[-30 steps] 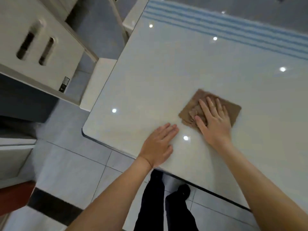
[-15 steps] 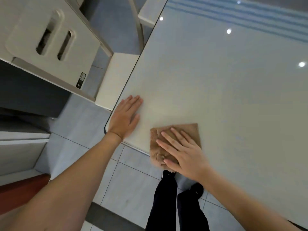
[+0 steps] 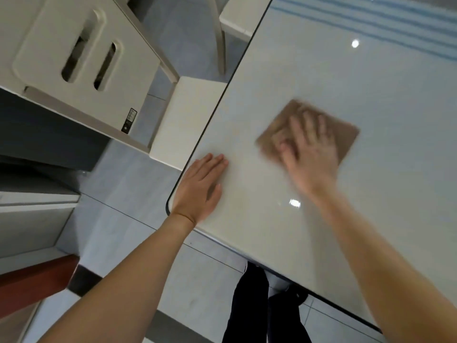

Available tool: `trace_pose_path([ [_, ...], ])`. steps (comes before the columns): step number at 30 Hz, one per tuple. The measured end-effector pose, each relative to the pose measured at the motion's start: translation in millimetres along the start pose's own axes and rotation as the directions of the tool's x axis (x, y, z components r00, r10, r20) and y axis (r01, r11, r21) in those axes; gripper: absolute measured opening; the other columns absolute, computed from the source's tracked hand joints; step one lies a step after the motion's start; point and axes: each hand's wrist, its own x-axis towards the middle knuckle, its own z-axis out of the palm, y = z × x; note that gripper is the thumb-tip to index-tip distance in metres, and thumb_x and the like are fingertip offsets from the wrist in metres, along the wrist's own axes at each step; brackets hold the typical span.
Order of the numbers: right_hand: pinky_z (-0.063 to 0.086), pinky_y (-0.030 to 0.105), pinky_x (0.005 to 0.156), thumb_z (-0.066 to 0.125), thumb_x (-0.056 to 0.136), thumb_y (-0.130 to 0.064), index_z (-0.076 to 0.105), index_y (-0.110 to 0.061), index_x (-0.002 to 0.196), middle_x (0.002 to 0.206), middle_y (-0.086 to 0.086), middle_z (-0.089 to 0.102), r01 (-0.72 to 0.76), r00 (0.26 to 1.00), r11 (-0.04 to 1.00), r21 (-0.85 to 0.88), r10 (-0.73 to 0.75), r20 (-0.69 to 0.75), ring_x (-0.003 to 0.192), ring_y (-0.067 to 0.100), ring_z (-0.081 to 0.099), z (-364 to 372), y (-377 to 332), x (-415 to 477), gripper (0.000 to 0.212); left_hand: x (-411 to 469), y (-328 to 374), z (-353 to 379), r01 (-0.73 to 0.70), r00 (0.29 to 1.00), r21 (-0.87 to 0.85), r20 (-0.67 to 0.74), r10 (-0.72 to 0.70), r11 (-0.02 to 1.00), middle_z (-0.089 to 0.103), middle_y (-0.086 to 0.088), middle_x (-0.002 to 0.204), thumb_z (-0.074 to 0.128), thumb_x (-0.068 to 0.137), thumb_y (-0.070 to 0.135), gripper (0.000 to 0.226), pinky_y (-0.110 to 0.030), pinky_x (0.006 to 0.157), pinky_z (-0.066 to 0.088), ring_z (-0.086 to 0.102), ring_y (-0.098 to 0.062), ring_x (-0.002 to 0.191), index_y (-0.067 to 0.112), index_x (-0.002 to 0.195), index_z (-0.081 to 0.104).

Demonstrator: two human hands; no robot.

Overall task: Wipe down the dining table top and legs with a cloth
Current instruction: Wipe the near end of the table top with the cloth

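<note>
My right hand (image 3: pixel 312 154) lies flat, fingers spread, pressing a brown cloth (image 3: pixel 343 137) against the glossy white desk (image 3: pixel 371 90), blurred. My left hand (image 3: pixel 200 189) rests open, palm down, at the desk's rounded corner. A white chair (image 3: pixel 183 120) stands just beside that edge.

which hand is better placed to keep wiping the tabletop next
Right. The right hand lies flat on the brown cloth on the table top; the left hand is bare, pressed flat by the table's corner.

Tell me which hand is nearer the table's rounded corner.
Left. The left hand lies flat on the table right at the rounded corner; the right hand presses the brown cloth farther in.
</note>
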Motion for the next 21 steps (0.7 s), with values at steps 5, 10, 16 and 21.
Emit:
trace_pose_path([
  [5, 0.021, 0.046, 0.119, 0.042, 0.095, -0.055, 0.031, -0.029, 0.152, 0.161, -0.002, 0.023, 0.573, 0.807, 0.819, -0.029, -0.558, 0.191, 0.150, 0.027, 0.015, 23.9, -46.0, -143.7, 0.063, 2.5, 3.4, -1.8, 0.014, 1.000, 0.002, 0.021, -0.014, 1.000, 0.043, 0.002, 0.147, 0.043, 0.090, 0.023, 0.051, -0.042, 0.115, 0.027, 0.033, -0.020, 0.140, 0.017, 0.141, 0.045],
  [10, 0.015, 0.038, 0.122, 0.044, 0.093, -0.059, 0.029, -0.037, 0.151, 0.161, -0.009, 0.020, 0.765, 0.619, 0.644, -0.003, -0.734, 0.279, 0.150, 0.019, 0.015, 4.9, 17.3, -82.3, 0.064, 1.5, -0.1, 0.2, 0.021, 1.000, 0.020, 0.018, -0.022, 1.000, 0.042, 0.003, 0.148, 0.043, 0.091, 0.025, 0.051, -0.043, 0.115, 0.028, 0.033, -0.018, 0.141, 0.018, 0.141, 0.044],
  [16, 0.018, 0.041, 0.121, 0.021, 0.094, -0.063, 0.032, -0.030, 0.151, 0.159, 0.002, 0.031, 0.297, 0.955, 0.947, -0.125, -0.292, 0.053, 0.148, 0.025, 0.022, -16.4, 47.8, 86.8, 0.066, 0.5, -2.7, 2.3, 0.017, 1.000, -0.001, -0.005, -0.017, 1.000, 0.044, 0.004, 0.147, 0.044, 0.090, 0.025, 0.050, -0.041, 0.114, 0.030, 0.035, -0.017, 0.140, 0.018, 0.140, 0.046],
  [21, 0.006, 0.045, 0.121, 0.025, 0.098, -0.054, 0.020, -0.030, 0.154, 0.163, 0.003, 0.016, -0.100, 0.995, 0.992, -0.071, 0.100, -0.010, 0.150, 0.031, 0.006, -19.6, 5.8, 187.9, 0.061, 0.1, -3.4, 4.1, 0.018, 1.000, -0.006, -0.002, -0.018, 1.000, 0.042, 0.007, 0.148, 0.047, 0.089, 0.023, 0.052, -0.040, 0.115, 0.029, 0.032, -0.014, 0.141, 0.020, 0.141, 0.045],
])
